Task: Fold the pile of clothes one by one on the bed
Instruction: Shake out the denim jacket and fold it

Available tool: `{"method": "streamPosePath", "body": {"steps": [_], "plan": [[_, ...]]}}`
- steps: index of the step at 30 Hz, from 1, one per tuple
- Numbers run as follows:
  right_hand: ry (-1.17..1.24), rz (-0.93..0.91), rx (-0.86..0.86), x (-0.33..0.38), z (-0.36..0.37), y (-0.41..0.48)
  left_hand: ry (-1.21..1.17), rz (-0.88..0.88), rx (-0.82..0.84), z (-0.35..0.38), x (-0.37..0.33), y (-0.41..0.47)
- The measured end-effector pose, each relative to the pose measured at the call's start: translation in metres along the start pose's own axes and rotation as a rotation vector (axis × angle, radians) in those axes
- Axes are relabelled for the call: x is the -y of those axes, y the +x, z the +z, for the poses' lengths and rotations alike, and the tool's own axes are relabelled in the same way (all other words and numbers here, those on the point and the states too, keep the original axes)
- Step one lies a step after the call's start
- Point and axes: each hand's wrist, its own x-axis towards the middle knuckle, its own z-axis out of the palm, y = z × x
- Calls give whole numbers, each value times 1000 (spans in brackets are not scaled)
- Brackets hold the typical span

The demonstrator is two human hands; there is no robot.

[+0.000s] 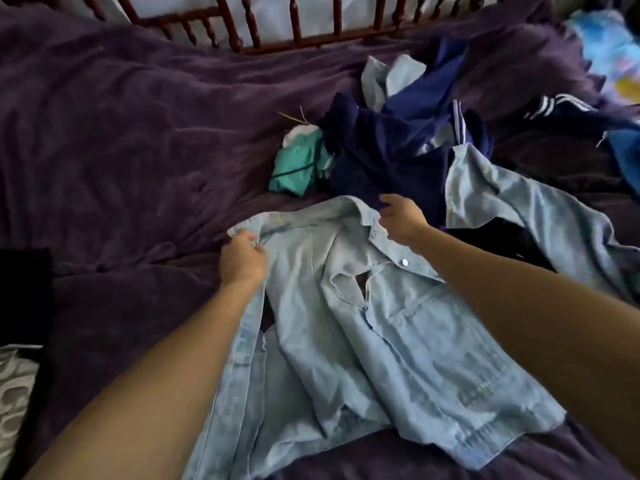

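While bunching cloth at the near-left shoulder, clenched round the shirt [346, 341] with the left grip [242, 258], fingers curled over the seam. Pinching the same shirt at the collar [346, 209] with the right grip [401, 216], fingers bent down onto the collar's right end; hard to tell how much cloth is caught there.

Spread front up on the purple-covered bed [121, 150], collar away from the camera and hem nearest. Pale blue denim, rumpled, gaping a little down the front below a white button [404, 261], with a chest pocket [424, 308] on the right side. Wrinkled purple all around it.

Just beyond the collar, a pile [391, 150] of unfolded clothes. Mostly navy, with a teal piece [298, 161] at its left edge and a second pale denim piece [519, 216] trailing down its right side. Farther right, a dark striped piece [554, 105] with white bands.

Behind all that, along the bed's far edge, a wooden rail [294, 26] of turned spindles. At top right, a bright printed cloth [609, 53] in blue and yellow. At the left edge of the view, something black [24, 289], too dark to make out, and below it a grey patterned cloth [14, 393].
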Motion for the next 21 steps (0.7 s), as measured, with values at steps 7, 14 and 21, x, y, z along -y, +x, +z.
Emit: {"method": "streamPosePath", "body": {"steps": [7,14,21], "plan": [[-571,-115,58,-141,9,-84,127,209,240,95,54,-149],[-708,-754,407,-249,78,-199,551,485,468,136,135,-257],[-1057,-788,426,-294,87,-176,841,476,639,154,175,-263]]}}
